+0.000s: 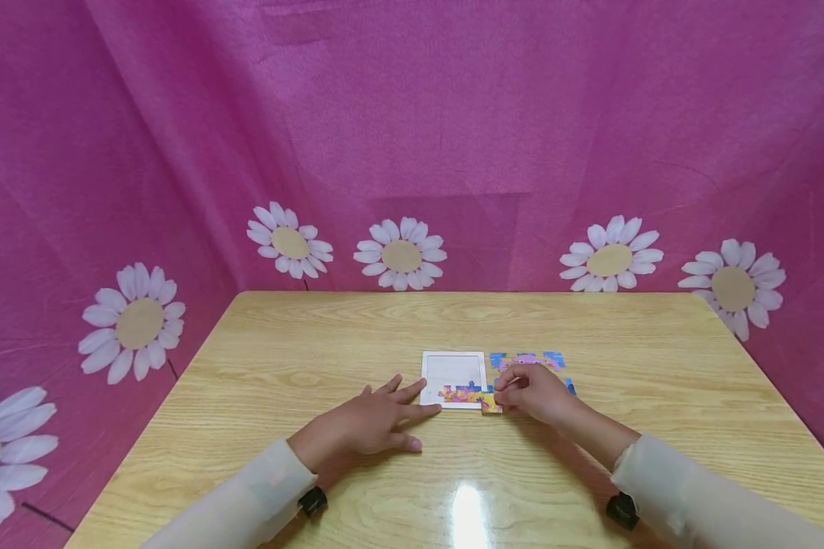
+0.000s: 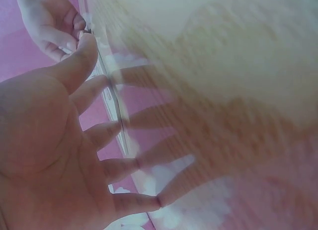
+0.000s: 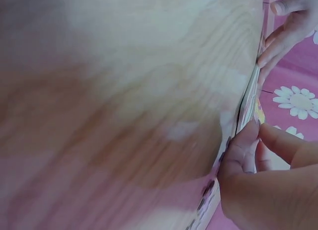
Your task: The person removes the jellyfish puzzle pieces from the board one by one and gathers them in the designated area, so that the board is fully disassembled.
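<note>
Cardboard, thin and light: the puzzle piece point(image 1: 491, 402) likely bends easily; best pinched by its edges. Right hand point(image 1: 532, 393) pinches it at the white tray's point(image 1: 453, 367) lower right corner. Left hand point(image 1: 364, 423) lies flat, fingers spread, fingertips touching the tray's left edge. Head view shows layout; right wrist view shows the pinch close up.
</note>
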Demonstrator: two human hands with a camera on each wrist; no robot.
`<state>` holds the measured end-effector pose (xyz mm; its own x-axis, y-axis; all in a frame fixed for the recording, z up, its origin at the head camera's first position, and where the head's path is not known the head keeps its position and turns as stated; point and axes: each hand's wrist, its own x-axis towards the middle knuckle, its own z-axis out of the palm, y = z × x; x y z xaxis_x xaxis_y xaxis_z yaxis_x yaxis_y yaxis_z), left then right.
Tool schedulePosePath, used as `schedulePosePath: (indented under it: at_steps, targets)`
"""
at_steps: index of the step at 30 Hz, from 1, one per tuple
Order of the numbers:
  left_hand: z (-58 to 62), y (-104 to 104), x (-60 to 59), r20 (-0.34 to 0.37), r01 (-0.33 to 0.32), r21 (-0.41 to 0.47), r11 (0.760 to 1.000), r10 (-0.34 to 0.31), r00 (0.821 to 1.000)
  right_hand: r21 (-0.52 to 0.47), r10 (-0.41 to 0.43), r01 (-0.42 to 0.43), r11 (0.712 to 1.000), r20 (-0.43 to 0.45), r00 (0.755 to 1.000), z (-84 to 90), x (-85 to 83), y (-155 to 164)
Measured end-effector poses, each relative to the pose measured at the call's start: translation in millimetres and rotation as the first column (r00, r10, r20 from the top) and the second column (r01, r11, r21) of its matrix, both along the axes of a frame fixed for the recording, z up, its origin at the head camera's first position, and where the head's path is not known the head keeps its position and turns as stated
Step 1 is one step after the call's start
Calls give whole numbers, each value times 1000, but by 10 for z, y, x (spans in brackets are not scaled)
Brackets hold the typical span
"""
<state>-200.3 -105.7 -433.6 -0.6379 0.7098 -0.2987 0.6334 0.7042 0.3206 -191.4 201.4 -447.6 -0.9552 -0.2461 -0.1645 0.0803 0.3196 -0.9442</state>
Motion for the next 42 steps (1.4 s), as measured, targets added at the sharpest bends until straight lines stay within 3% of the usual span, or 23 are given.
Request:
schedulePosePath:
  at_steps: [12, 20, 33, 42]
  targets:
    - [26, -3, 15, -1, 0, 6, 1000, 0, 1000, 39, -1, 2, 999, -23, 1000, -24, 125, 137]
    - [17, -6, 11, -12, 8, 4, 1000, -8, 1000, 179, 3, 15, 984, -99, 995, -9, 174, 188]
    - [21, 3, 12, 1, -6, -1, 1000, 6, 1000, 224, -26, 42, 974, -71, 997, -40, 169, 197]
    - [26, 5, 6, 2, -7, -2, 1000, 7, 1000, 205, -20, 32, 978, -58, 998, -44, 160, 215]
